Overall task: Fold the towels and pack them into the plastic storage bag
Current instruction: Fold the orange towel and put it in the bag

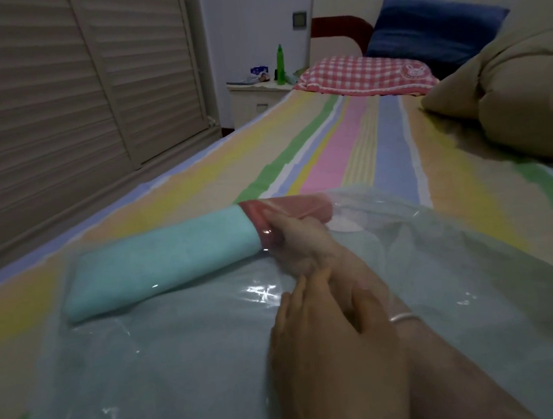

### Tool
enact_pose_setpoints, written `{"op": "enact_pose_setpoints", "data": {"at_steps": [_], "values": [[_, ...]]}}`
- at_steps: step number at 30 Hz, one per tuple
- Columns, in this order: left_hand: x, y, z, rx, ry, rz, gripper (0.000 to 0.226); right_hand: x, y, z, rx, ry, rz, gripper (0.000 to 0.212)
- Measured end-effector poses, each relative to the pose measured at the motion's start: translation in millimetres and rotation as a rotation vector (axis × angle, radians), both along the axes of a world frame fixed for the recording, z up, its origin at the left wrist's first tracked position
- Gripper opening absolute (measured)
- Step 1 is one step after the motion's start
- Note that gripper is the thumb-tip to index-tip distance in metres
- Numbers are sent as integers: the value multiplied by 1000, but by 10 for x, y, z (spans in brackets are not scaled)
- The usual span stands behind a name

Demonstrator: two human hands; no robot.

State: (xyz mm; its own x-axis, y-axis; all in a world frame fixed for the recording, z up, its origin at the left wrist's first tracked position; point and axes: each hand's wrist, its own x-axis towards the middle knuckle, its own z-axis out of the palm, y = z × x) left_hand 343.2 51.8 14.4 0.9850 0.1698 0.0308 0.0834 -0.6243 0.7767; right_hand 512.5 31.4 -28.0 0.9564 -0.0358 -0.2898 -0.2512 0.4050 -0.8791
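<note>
Clear bag (169, 374) film covers the near bed (329, 142). On it the left hand (323, 344) lies with straight fingers, grip apart, across the right wrist. Further on, the right hand (306, 243) appears to have its grip clamped on the bag's red strip (297, 209). A teal towel (161, 262) lies just beyond, one end under that strip. Lifting the mouth wide should let the towel slide in flat without bunching.
</note>
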Motion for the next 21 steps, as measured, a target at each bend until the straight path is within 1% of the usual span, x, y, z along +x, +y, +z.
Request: {"op": "enact_pose_setpoints", "data": {"at_steps": [2,3,5,8,9,10,11,12,13,14,16,18,20,21], "values": [[-7,17,29,-60,-41,0,56,-72,-162,81,-196,-14,38,46],[-9,24,43,-103,-49,1,51,-116,-258,120,-261,0,72,41],[-4,47,51,-167,-65,-9,50,-228,-417,215,-338,12,109,30],[3,74,72,-203,-90,-10,33,-480,-667,313,-537,15,99,24],[14,81,64,-197,-86,-12,32,-631,-713,305,-602,14,80,22],[29,93,47,-187,-74,-18,34,-797,-770,280,-621,-8,47,19],[46,101,30,-177,-54,-25,36,-981,-820,217,-594,-50,-2,20],[58,106,11,-167,-39,-29,37,-1131,-867,136,-606,-130,-46,26],[63,104,1,-157,-34,-35,37,-1287,-939,49,-712,-231,-72,29],[59,93,-15,-140,-31,-41,37,-1454,-1018,-29,-879,-331,-74,28],[-30,44,-45,-70,-27,-48,39,-1818,-1221,-133,-1130,-503,-125,26],[-207,-30,-94,55,-74,-73,50,-2208,-1432,-222,-1374,-660,-154,26],[-464,-136,-113,183,-107,-106,59,-2639,-1583,-240,-1548,-682,-103,40],[-622,-207,-102,228,-122,-127,59,-2847,-1648,-237,-1588,-667,-68,46]]}}
